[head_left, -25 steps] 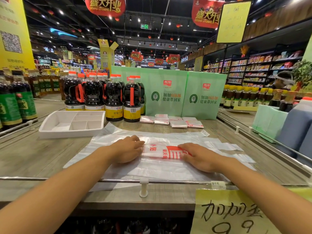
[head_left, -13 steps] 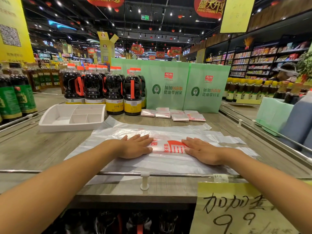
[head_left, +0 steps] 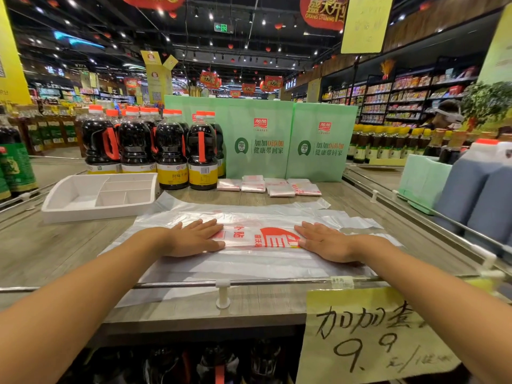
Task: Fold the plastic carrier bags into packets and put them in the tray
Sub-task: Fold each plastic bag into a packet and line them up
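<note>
Left hand: flat, fingers spread, palm down on the carrier bag, gripping nothing.
Right hand: same deal, laid open on the bag's right side.
Bag: lay folded into a long strip on the wooden shelf, red print showing between both hands.
Tray: white, sat back-left of the bag beside the soy sauce bottles.
Folded packets: lined up behind, against the green boxes.

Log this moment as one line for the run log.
left hand flat on bag | right hand flat on bag | tray empty | folding unfinished
</note>
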`<state>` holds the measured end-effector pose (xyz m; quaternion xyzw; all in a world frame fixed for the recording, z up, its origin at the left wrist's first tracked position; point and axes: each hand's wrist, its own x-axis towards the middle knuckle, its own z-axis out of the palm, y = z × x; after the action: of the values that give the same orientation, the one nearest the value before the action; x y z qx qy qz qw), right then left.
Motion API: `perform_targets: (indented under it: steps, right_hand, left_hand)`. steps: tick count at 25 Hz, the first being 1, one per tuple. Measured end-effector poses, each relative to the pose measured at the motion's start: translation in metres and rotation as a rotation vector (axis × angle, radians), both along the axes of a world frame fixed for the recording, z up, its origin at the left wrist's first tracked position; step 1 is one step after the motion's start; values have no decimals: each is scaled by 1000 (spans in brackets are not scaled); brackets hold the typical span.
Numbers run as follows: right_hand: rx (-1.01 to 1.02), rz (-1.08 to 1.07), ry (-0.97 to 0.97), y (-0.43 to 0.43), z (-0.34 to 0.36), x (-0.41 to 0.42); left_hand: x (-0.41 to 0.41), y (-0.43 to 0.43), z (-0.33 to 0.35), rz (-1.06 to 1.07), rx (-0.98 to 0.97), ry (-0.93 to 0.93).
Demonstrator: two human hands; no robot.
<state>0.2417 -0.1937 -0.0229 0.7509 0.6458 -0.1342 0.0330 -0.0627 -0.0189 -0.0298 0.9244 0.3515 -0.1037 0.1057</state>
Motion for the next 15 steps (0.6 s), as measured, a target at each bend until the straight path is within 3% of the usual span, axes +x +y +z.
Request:
perform_targets:
  steps: [3,7,15]
  right_hand:
    - [0,-8,1,-5,0,3]
    - [144,31,44,-10,2,1]
    - [316,114,-152,-7,7,-9]
  left_hand:
    - [-4,-2,3,10,-37,-80]
    - [-8,-5,3,-23,72,-294]
    - [-10,-9,6,-46,193,-428]
